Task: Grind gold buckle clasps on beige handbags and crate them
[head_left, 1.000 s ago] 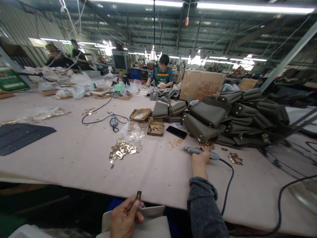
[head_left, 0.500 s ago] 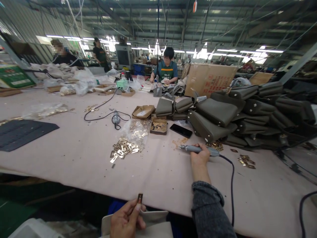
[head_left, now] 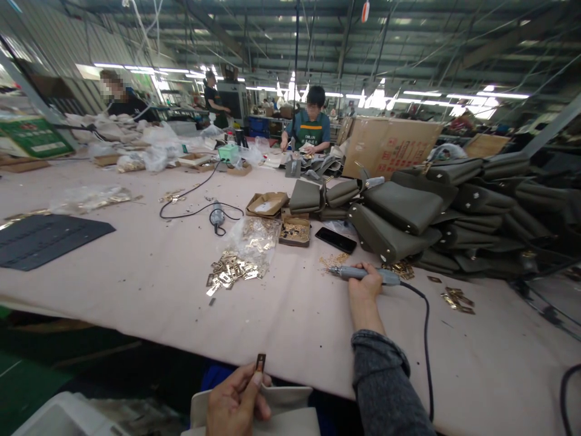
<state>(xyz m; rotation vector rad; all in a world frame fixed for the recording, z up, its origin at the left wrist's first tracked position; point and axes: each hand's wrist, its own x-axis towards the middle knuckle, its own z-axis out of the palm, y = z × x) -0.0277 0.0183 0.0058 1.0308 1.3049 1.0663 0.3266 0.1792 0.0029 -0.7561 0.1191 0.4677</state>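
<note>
My left hand [head_left: 236, 396], low at the table's front edge, pinches a small rectangular metal plate [head_left: 260, 362] with a slot in it. A pale beige leather-like piece [head_left: 285, 402] lies beneath that hand. My right hand [head_left: 367, 284] is wrapped round a grey electric screwdriver [head_left: 347, 272], held level above the table with its tip pointing left. Tiny gold screws [head_left: 333, 260] are scattered by the tip. To the left is a heap of shiny gold metal plates [head_left: 231, 270], partly spilling from a clear plastic bag [head_left: 256, 236].
Dark olive bags [head_left: 399, 206] are piled at the right. Near the middle are a phone [head_left: 336, 240], a small box of fittings [head_left: 295, 232] and a second screwdriver [head_left: 216, 215]. A dark sheet [head_left: 54, 240] lies left. A person [head_left: 311, 124] works across the table.
The whole view has shifted slightly, so things appear a little further right. Both hands keep their holds, and the screwdriver tip stays by the screws.
</note>
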